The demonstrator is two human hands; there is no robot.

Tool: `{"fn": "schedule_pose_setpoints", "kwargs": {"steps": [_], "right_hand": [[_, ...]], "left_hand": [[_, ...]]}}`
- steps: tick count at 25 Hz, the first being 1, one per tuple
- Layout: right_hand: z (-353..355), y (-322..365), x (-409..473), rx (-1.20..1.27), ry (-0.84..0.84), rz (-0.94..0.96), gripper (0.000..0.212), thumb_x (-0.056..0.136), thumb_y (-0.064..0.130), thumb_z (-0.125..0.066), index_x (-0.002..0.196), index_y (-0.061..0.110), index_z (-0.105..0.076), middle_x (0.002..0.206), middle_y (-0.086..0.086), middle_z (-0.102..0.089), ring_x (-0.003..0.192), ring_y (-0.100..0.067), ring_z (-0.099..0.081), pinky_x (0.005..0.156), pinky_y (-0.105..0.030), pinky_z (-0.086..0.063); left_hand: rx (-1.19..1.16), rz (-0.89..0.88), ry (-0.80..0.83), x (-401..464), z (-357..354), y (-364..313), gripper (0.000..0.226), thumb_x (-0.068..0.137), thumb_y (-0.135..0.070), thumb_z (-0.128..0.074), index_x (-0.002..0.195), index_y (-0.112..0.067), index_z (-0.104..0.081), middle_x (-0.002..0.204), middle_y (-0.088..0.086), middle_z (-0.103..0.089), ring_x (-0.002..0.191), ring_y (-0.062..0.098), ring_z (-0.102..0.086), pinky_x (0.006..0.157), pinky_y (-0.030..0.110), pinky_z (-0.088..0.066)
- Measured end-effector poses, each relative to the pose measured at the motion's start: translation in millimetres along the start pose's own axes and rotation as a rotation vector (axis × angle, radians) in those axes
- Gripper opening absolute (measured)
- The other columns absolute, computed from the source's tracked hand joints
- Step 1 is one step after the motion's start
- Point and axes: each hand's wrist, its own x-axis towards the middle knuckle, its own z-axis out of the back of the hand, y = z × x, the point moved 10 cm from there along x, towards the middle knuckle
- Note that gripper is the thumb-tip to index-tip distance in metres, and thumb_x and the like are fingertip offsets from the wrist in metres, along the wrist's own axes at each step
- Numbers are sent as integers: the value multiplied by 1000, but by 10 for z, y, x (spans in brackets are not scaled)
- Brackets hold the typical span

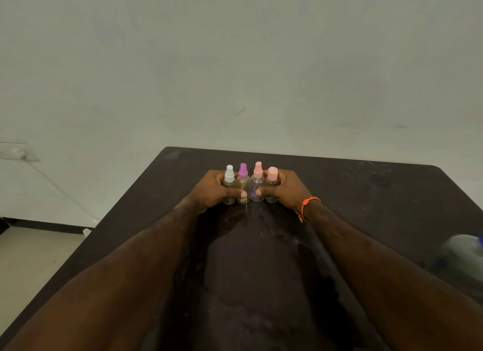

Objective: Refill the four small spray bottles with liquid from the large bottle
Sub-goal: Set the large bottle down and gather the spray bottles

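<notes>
No readable text in front of me, my four small spray bottles (pixel 250 184) plain, no labels legible

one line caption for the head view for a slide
Both hands, left hand and right hand, grip a row of four small spray bottles on a dark table.

1. The four small spray bottles have clear, glossy plastic-looking bodies: the white-topped bottle (pixel 229 184), the purple-topped bottle (pixel 243 183), the pink-topped bottle (pixel 258 182) and the pink-capped bottle (pixel 272 184).
2. Their spray tops and the cap look like matt, opaque plastic.
3. The table (pixel 366 193) is dark and mostly matt, with dull smears and scuffs showing near the middle and at the far right.
4. The wall (pixel 235 63) is pale, matt and smooth-looking.
5. The bracelet (pixel 307 205) on the right wrist looks like orange cord or thread.
</notes>
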Motion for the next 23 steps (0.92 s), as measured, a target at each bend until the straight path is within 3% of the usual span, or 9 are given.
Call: {"fn": "schedule_pose_setpoints", "kwargs": {"steps": [9,17,23], "right_hand": [[-466,213,-1278,-26,80,-25,45,69,17,-88,111,20,-72,101,1,-74,95,-20,-70,83,-38,-59],[-632,364,-1805,-43,86,10,43,69,16,-88,108,26,-70,97,5,-75,91,-14,-70,84,-36,-58],[-584,331,-1796,-156,98,18,82,64,19,-91,137,19,-53,128,4,-61,115,-15,-59,100,-35,-48]], "left_hand": [[39,25,9,-1412,-145,-33,21,84,-8,-86,103,-13,-79,95,1,-82,87,14,-78,73,17,-57],[74,32,-15,-1941,-186,-49,19,83,-8,-86,100,-14,-80,93,-4,-82,87,11,-78,73,12,-54],[78,32,0,-1944,-182,-51,26,81,-8,-88,105,-15,-79,96,-2,-82,91,15,-78,80,17,-57]]}}
